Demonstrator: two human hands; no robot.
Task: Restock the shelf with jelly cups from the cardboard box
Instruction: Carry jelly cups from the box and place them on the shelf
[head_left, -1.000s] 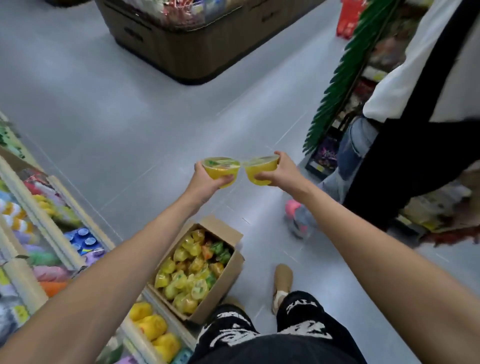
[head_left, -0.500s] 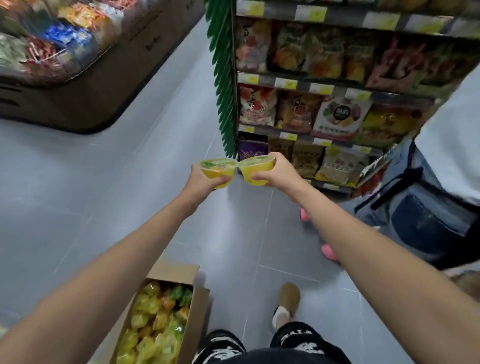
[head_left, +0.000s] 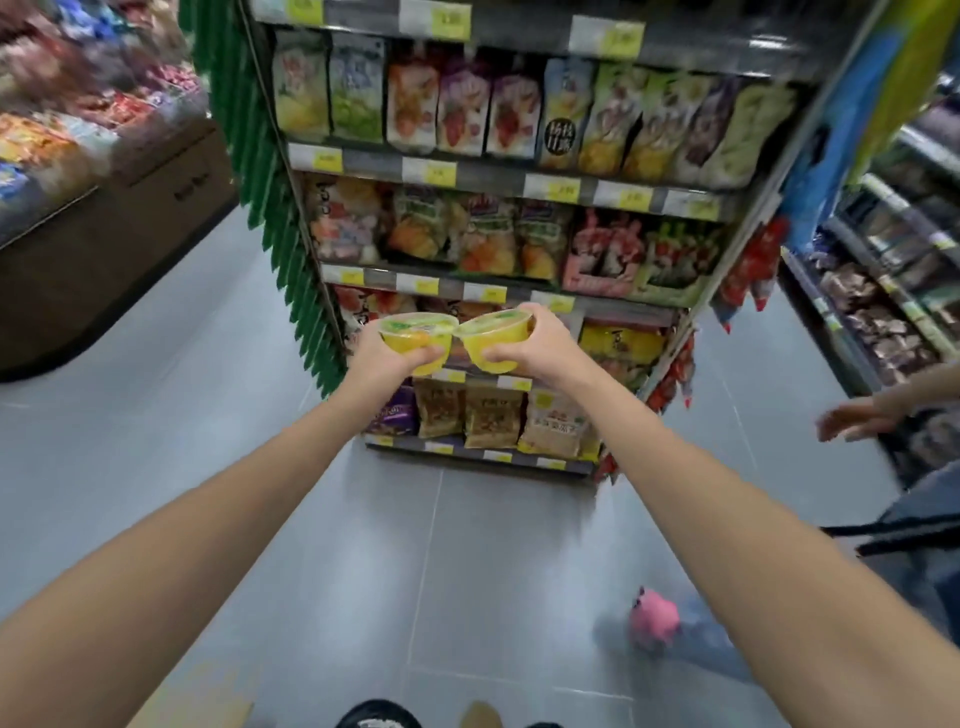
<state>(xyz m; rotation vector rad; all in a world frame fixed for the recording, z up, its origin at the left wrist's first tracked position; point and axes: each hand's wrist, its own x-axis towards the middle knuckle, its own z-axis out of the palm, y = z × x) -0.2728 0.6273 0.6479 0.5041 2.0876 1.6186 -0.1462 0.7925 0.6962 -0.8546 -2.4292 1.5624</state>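
While both arms stretch forward over the grey floor (head_left: 156, 467), each hand holds 1 jelly cup in the air in front of a rack (head_left: 374, 162) of snack bags (head_left: 462, 114). The left hand (head_left: 387, 358) grips the left cup (head_left: 415, 335) from below, its fingers curled under the yellow bowl. The right hand (head_left: 530, 345) grips the right cup (head_left: 493, 335) in the same way, fingers wrapped beneath and the rest of the hand against the cup's outer side. Both cups are sealed with lids printed in green. They tilt a little, and their rims meet between the 2 hands. Neither cup rests on a shelf. They hang just before the rack's lower tiers, level with a strip of yellow price tags (head_left: 426, 285).

The rack shows 4 tiers of bags, and a green fringe (head_left: 280, 208) runs down its left edge. A low bin (head_left: 130, 182) heaped with wrapped sweets stands to the left, well apart from the rack. On the right, another person's hand (head_left: 852, 418) reaches with spread fingers toward a 2nd run of shelves (head_left: 883, 260), and a pink shoe (head_left: 654, 621) is blurred on the floor below. At the bottom edge sit a tan shoe (head_left: 480, 717) and a tan flap (head_left: 208, 701), too blurred to tell what it is.
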